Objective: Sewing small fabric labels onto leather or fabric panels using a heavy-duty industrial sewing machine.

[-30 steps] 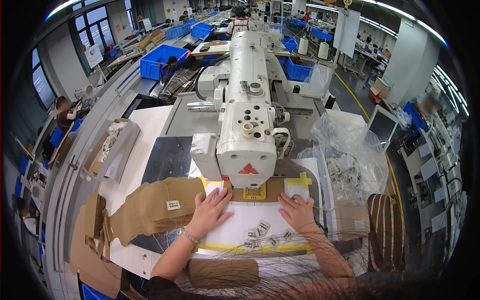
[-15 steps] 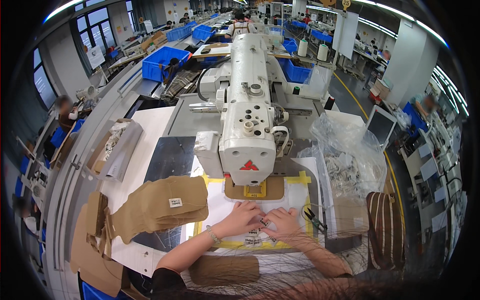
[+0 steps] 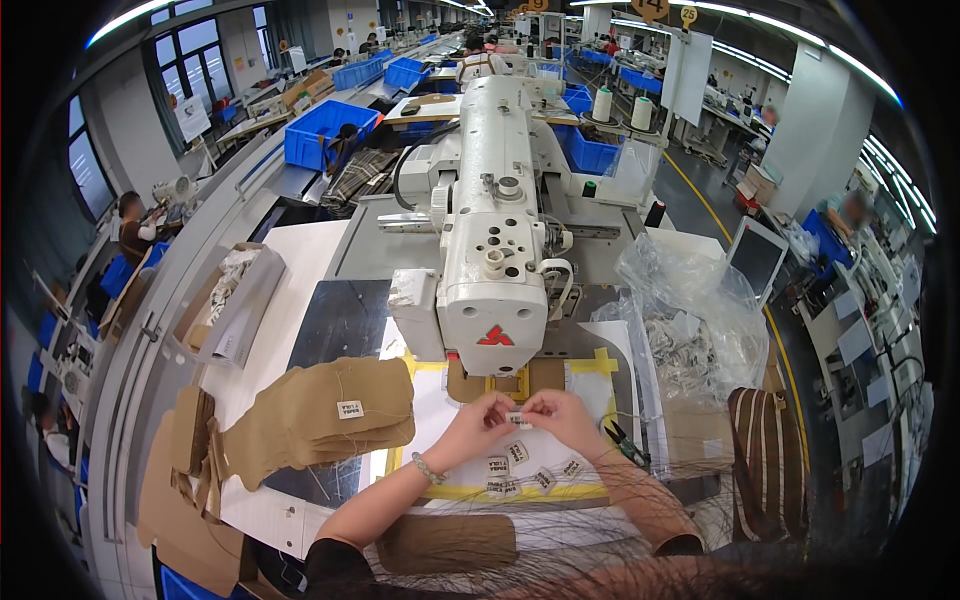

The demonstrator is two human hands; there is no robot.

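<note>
My left hand [image 3: 482, 422] and my right hand [image 3: 563, 416] meet in front of the sewing machine [image 3: 492, 260], their fingertips closed on a small white fabric label [image 3: 517, 419] between them. Behind the fingers, a brown fabric piece [image 3: 548, 377] lies under the machine's yellow clamp [image 3: 509, 384]. Nearer to me, several loose labels [image 3: 543, 480] are scattered on the white, yellow-taped sheet [image 3: 450, 446]. To the left is a pile of brown fabric pieces [image 3: 300, 410]; its top one bears a similar label [image 3: 349, 409].
Thread snips [image 3: 626, 443] lie right of the sheet. Beyond them sit a clear plastic bag [image 3: 690, 300] and striped brown fabric [image 3: 766, 450]. An open cardboard box [image 3: 240, 310] stands at left. Another brown piece [image 3: 447, 542] lies at the near edge. Blue bins [image 3: 328, 128] stand farther back.
Both hands have moved forward, toward the machine's clamp, and the label is now raised between their fingertips. The loose labels they partly covered now show on the sheet.
</note>
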